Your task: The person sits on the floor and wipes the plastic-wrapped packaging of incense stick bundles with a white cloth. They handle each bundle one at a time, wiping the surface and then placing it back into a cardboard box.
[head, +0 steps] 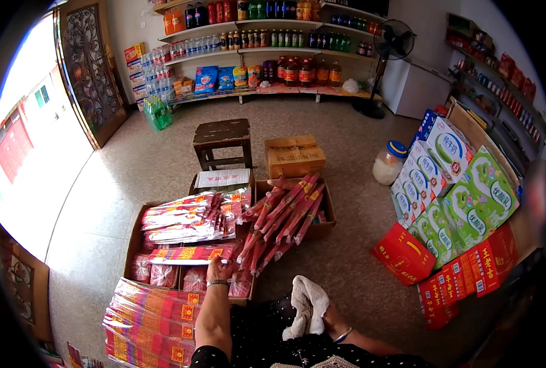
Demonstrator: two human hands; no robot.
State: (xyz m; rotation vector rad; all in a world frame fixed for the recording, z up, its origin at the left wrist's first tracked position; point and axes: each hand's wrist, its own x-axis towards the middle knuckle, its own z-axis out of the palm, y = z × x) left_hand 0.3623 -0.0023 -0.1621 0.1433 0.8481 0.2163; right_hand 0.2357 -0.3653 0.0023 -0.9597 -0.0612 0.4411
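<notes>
My left hand [218, 270] grips the right end of a flat red packet in clear plastic [185, 254], apparently incense sticks, above an open cardboard box. Similar packets [176, 218] lie stacked just beyond it. My right hand [332, 319], close to my body, holds a bunched white cloth [306, 306]; its fingers are mostly hidden. Long red wrapped bundles [287, 211] are heaped across the boxes to the right of my left hand. Round pink bundles in plastic [162, 275] sit inside the near box. More flat packets [151, 317] lie overlapped at lower left.
A wooden stool [222, 133] and a closed cardboard carton [295, 154] stand beyond the boxes. Milk cartons [447, 142], red drink boxes [404, 254] and a blue-lidded jar [389, 163] are at right. Farther back are drink shelves [204, 55], a standing fan [381, 69] and an open door [89, 69].
</notes>
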